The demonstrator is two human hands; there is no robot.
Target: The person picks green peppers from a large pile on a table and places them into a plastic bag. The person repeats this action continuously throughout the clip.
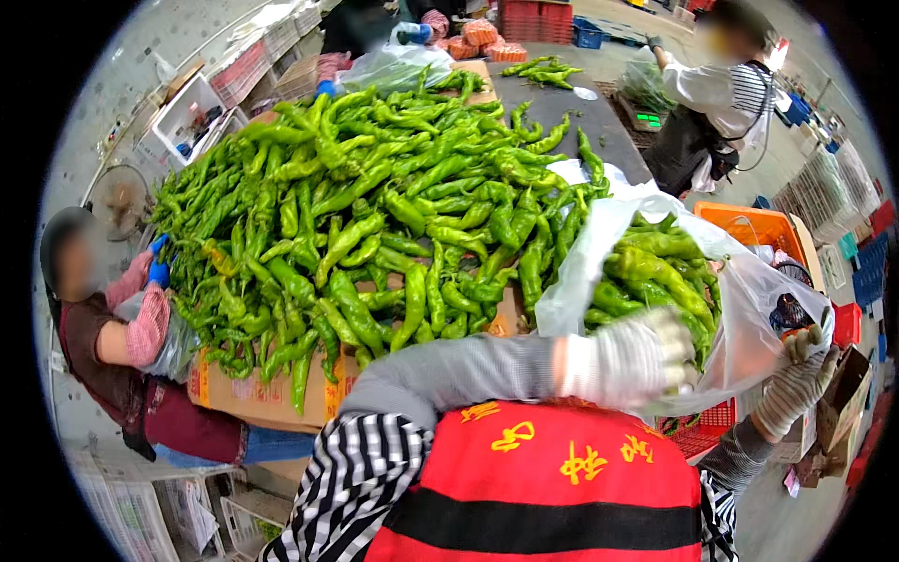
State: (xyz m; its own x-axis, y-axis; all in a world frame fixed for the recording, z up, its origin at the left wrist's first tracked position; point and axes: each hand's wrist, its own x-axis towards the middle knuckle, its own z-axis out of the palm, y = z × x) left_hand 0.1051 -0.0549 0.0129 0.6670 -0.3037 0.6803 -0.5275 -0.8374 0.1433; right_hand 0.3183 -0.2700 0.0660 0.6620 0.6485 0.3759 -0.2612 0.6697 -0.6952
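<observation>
Long green peppers [393,211] lie heaped in front of me on flattened cardboard [260,393]. At the right end of the heap, a clear plastic bag [755,309] gapes wide, with several large green peppers [660,274] inside. My left hand [632,355], in a whitish knit glove, reaches across my body to the near side of those bagged peppers. It is motion-blurred, and its fingertips are unclear, so I cannot tell whether it grips anything. My right hand [797,383], in a striped grey-white glove, holds the bag's right edge.
A person [105,330] in blue gloves stands at the heap's left. Another person [723,105] handles a bag by a scale with a green display [647,121]. At the far side, blue-gloved hands hold a plastic bag [400,67]. Orange [748,218] and red [702,430] crates flank my bag.
</observation>
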